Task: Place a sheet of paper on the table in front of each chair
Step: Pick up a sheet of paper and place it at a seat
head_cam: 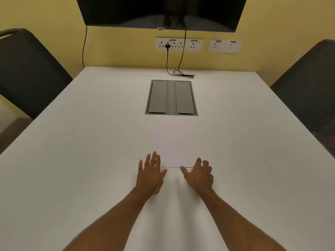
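White paper [175, 153] lies flat on the white table [81, 151], near its middle, barely standing out from the surface; I cannot tell if it is one sheet or a stack. My left hand [151, 173] rests at the paper's near left corner with fingers spread. My right hand [198, 173] sits at the near right corner, fingers curled over the edge and thumb along the paper's near edge. A dark chair [30, 73] stands at the table's left side and another dark chair [308, 84] at the right.
A grey cable box [171, 97] with two lids is set into the table beyond the paper. A black cable [181, 74] coils at the far edge, plugged into wall sockets [178, 44]. A dark screen [161, 11] hangs on the yellow wall.
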The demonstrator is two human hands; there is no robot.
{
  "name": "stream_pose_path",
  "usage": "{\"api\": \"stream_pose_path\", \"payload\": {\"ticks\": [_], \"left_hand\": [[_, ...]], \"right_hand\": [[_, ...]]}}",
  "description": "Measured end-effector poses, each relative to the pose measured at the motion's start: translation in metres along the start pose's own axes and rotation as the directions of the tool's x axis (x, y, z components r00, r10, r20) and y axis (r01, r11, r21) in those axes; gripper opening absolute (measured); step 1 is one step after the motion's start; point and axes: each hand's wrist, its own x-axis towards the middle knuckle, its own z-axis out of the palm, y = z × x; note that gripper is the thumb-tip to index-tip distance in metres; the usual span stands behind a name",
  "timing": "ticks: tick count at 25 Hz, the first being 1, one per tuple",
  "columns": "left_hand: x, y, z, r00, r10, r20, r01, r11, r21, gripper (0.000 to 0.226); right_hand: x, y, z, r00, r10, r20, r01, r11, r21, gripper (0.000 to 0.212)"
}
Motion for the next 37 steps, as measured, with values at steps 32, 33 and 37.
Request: {"api": "stream_pose_path", "payload": {"ticks": [32,33,37], "left_hand": [[0.052,-0.018,0.078,0.997,-0.005,-0.076,0.002,0.999,-0.035,0.067],[0.052,-0.018,0.077,0.997,-0.004,-0.072,0.001,0.999,-0.039,0.067],[0.048,-0.015,0.064,0.997,-0.034,-0.069,0.015,0.967,-0.256,0.067]], "right_hand": [[0.071,0.016,0.026,0.964,0.129,-0.231,0.004,0.865,0.501,0.017],[0.072,0.017,0.027,0.964,0.138,-0.227,0.002,0.852,0.524,0.016],[0.074,0.021,0.027,0.965,0.259,-0.050,-0.102,0.543,0.834,0.014]]}}
